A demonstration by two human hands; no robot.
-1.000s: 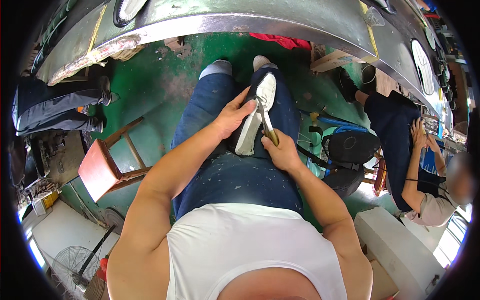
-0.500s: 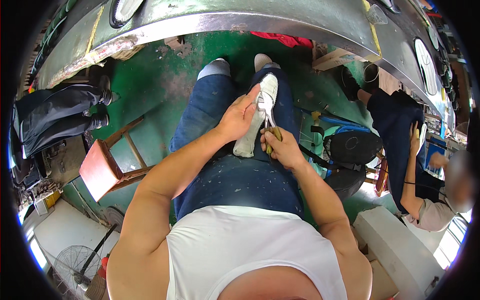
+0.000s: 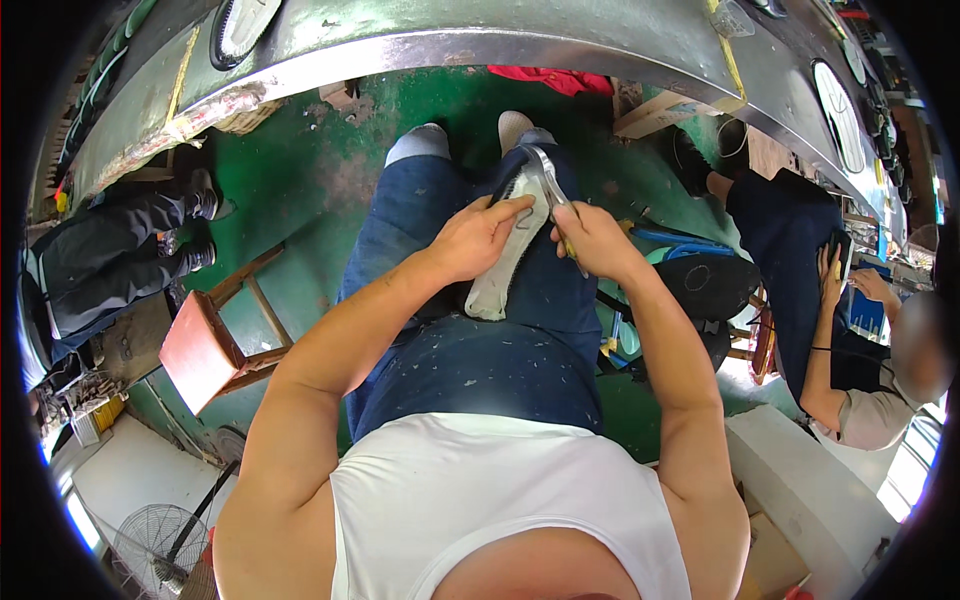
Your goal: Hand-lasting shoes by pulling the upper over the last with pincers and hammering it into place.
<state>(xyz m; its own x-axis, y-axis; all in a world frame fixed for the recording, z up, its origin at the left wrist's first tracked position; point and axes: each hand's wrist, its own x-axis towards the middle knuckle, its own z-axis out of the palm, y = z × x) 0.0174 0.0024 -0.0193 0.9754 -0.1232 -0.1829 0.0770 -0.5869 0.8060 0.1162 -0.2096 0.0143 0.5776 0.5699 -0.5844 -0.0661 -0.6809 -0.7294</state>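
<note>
A dark shoe with its whitish underside [image 3: 510, 262] turned up lies lengthwise on my lap, its toe end pointing away from me. My left hand [image 3: 476, 236] grips its left edge, the index finger reaching across the pale bottom. In my right hand [image 3: 592, 238] is a pair of metal pincers [image 3: 546, 172], held by yellowish handles that my fingers mostly cover. The pincers' head meets the shoe's rim at the far toe end. Whether the jaws pinch any material there is too small to tell.
A metal-edged workbench [image 3: 420, 48] curves across the far side, bearing a shoe sole [image 3: 838, 115] at right. A wooden stool [image 3: 212, 350] stands left, a black bag [image 3: 708, 288] right. One person sits at right; another's legs show at left. A fan [image 3: 160, 545] stands lower left.
My right hand has moved up and right, swinging the pincers from the middle of the shoe to its toe end. My left index finger now lies across the sole.
</note>
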